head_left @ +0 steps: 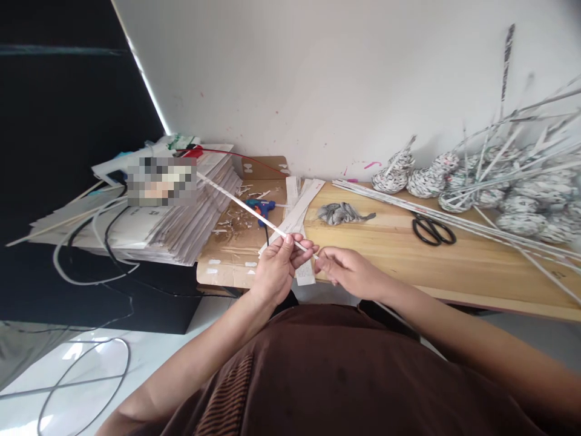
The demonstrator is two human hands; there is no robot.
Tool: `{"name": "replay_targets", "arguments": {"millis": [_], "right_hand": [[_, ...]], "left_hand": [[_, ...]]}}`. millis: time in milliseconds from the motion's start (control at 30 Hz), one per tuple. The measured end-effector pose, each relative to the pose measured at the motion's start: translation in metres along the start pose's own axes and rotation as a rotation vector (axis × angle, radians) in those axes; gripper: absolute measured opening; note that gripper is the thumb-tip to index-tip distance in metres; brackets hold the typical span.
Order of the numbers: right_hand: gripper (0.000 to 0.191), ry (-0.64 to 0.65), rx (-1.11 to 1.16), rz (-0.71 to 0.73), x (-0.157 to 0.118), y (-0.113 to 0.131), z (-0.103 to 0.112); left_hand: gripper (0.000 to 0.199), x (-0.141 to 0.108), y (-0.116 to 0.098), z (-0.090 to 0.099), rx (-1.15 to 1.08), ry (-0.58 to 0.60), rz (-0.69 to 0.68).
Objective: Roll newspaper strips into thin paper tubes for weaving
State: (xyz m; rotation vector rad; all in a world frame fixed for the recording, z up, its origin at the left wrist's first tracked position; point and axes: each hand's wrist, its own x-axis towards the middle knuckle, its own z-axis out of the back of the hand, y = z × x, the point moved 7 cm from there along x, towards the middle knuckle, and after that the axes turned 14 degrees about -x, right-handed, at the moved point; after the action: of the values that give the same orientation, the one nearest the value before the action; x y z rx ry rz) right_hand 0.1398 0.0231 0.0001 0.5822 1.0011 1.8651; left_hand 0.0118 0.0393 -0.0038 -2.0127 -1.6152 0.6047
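A long thin white paper stick (245, 206) slants from the upper left down to my hands. My left hand (284, 260) is closed round it near its lower end, thumb on top. My right hand (342, 270) is at the stick's lower tip, its fingers curled together in a pinch. Behind my hands, white paper strips (299, 210) lie crossed on the table. A blue glue gun (263, 210) rests on the cardboard (227, 272) left of them.
Stacked paper (181, 224) stands at the left. On the wooden table (385, 266) are a grey crumpled bundle (340, 214), black scissors (433, 230), long paper sticks (408, 209) and several woven paper shapes (426, 175) by the wall. Cables hang at the left.
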Motion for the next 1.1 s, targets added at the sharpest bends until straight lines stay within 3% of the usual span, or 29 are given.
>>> {"name": "replay_targets", "arguments": {"millis": [67, 100, 233, 267, 300, 433, 500, 567, 633, 667, 800, 867, 967, 1000, 1100], "right_hand": [[0.038, -0.157, -0.234, 0.065, -0.001, 0.01, 0.012], [0.038, -0.158, -0.248, 0.069, -0.001, 0.011, 0.012], [0.047, 0.233, 0.228, -0.033, 0.0, 0.0, -0.015], [0.047, 0.28, 0.308, -0.047, 0.0, 0.0, -0.019], [0.047, 0.261, 0.312, -0.046, 0.0, -0.001, -0.018], [0.039, -0.089, -0.04, 0.037, 0.0, 0.006, 0.006], [0.04, -0.034, 0.027, 0.021, -0.001, 0.005, 0.002], [0.044, 0.172, 0.269, -0.038, -0.002, 0.0, -0.013], [0.045, 0.269, 0.403, -0.066, -0.003, -0.003, -0.021], [0.043, 0.229, 0.363, -0.056, -0.003, -0.004, -0.019], [0.035, -0.142, -0.138, 0.061, -0.004, 0.003, 0.006], [0.038, -0.1, -0.107, 0.047, -0.006, 0.002, 0.002], [0.045, 0.195, 0.287, -0.057, -0.007, -0.007, -0.02], [0.045, 0.234, 0.362, -0.072, -0.007, -0.008, -0.023], [0.042, 0.054, 0.255, -0.03, -0.003, -0.008, -0.01]], "left_hand": [[0.02, 0.0, -0.002, 0.0, 0.005, -0.011, -0.014], [0.02, -0.001, -0.002, 0.0, 0.009, -0.013, -0.015], [0.02, -0.002, -0.005, -0.001, 0.007, -0.016, -0.021], [0.02, -0.002, -0.006, -0.001, 0.006, -0.017, -0.024], [0.019, -0.002, -0.006, -0.001, 0.005, -0.019, -0.028], [0.019, -0.002, -0.005, -0.002, 0.008, -0.016, -0.035], [0.019, -0.002, -0.005, -0.003, 0.01, -0.015, -0.035], [0.018, -0.002, -0.005, -0.004, 0.014, -0.023, -0.029], [0.018, -0.002, -0.003, -0.005, 0.015, -0.03, -0.019], [0.018, -0.002, -0.003, -0.005, 0.014, -0.03, -0.015], [0.018, -0.001, 0.001, -0.005, 0.011, -0.029, -0.006], [0.017, 0.0, 0.001, -0.004, 0.014, -0.027, -0.013], [0.017, 0.001, 0.003, -0.005, 0.023, -0.031, -0.015], [0.018, 0.001, 0.003, -0.005, 0.027, -0.033, -0.009], [0.019, 0.001, 0.005, -0.006, 0.038, -0.047, 0.007]]}}
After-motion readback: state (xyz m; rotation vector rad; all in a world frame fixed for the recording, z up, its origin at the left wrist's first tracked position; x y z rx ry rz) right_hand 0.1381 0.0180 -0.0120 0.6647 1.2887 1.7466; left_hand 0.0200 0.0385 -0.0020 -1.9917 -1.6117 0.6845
